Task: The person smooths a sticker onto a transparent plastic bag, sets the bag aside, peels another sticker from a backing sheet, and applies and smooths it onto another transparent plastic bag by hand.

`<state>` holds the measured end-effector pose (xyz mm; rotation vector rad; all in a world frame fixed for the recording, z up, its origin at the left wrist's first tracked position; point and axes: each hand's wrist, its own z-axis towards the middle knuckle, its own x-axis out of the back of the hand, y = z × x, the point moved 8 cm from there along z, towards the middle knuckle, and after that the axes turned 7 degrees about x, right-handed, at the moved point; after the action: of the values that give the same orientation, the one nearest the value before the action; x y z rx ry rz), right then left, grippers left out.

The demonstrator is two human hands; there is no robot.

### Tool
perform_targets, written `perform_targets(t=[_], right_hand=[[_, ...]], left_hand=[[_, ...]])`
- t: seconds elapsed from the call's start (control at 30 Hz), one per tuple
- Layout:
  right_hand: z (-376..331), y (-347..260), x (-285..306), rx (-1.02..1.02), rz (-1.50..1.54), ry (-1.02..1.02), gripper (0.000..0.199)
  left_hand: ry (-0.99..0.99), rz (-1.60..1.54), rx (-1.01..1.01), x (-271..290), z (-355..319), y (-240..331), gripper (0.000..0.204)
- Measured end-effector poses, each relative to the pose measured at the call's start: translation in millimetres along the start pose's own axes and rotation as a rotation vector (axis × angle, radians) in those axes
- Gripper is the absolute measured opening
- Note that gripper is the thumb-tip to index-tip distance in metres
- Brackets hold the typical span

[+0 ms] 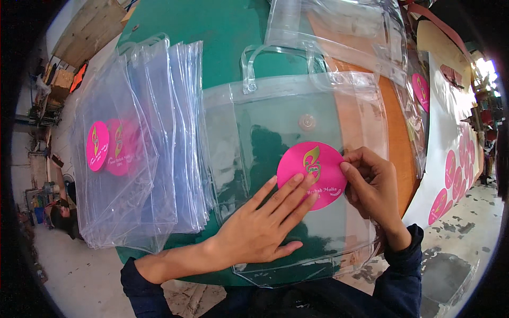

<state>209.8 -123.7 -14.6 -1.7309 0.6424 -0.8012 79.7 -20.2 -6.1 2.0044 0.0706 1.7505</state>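
Observation:
A clear plastic bag (244, 175) with see-through handles lies flat before me. On its front is a round pink sticker (294, 159) with a green and white design. My left hand (262, 225) rests flat over the sticker's lower left part, its fingers stretched out. My right hand (371, 185) pinches the sticker's right edge between thumb and fingertips. Whether that edge is lifted off the plastic I cannot tell. To the left lies a stack of clear bags (185, 132), and the top one carries a pink sticker (97, 146).
Under the bags is a green tabletop (222, 26) with an orange-brown board (405, 143) at the right. More clear plastic (339, 26) lies at the far side. A white sheet of pink round stickers (440, 204) hangs at the right edge. Another person (64, 212) is at the far left.

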Motion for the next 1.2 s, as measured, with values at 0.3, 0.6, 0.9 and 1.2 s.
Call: perform_targets(t=[0.3,0.6,0.9,1.2], right_hand=[[0.7,-2.5,0.4,0.001,-0.028,0.005,0.010],[2.1,0.7,1.5,0.012,-0.017,0.010,0.010],[1.0,1.9,-0.2,0.003,0.010,0.002,0.008],[0.9,1.0,-0.8,-0.005,-0.005,-0.014,0.008]], left_hand=[[0.055,0.033,0.183,10.1,0.8,-16.6,0.087],[-0.028,0.044,0.138,3.0,-3.3,2.2,0.089],[-0.035,-0.027,0.100,3.4,-4.6,-1.6,0.088],[0.057,0.091,0.144,10.8,-0.3,3.6,0.085]])
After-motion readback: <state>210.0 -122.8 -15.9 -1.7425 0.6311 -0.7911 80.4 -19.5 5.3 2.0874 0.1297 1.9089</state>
